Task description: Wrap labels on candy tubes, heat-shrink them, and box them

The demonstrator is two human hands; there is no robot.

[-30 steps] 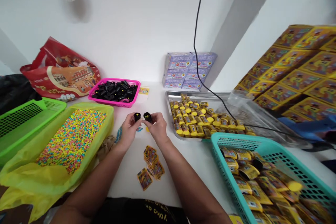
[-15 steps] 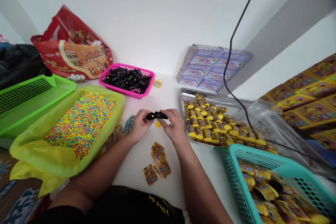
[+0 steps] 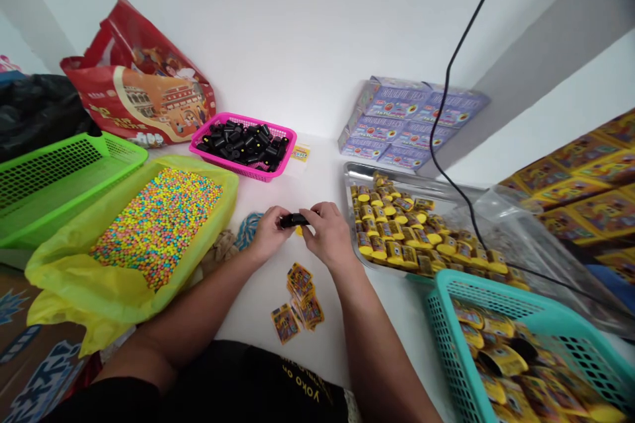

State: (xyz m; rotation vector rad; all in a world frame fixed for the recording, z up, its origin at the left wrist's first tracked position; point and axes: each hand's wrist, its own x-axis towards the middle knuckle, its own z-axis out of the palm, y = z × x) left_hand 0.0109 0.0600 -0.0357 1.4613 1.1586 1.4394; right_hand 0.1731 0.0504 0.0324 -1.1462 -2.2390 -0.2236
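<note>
my left hand and right hand pinch small, rounded black plastic pieces above the white bench, each grip closed; i'd best hold them level and squeeze evenly.

Soft even light, stretched wide-angle edges

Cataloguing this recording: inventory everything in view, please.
Held pieces: count unclear, black, centre
Cylinders: many, black, pink basket
Candy-like pellets: many, multicoloured, yellow-lined tray
Cards: several, orange, table
Canisters: many, yellow, steel tray, teal basket
Printed boxes: six showing, purple, back
Stacked boxes: many, yellow, right
Carrier bag: one, red, left
Plastic bag: one, black, left
Basket: one, green, left
Carton: one, brown, lower left
Striped bundle: one, blue-white, centre left
Cable: one, black, right
Left hand, right hand: one each, bare, centre
Shirt: one, black, bottom
</note>
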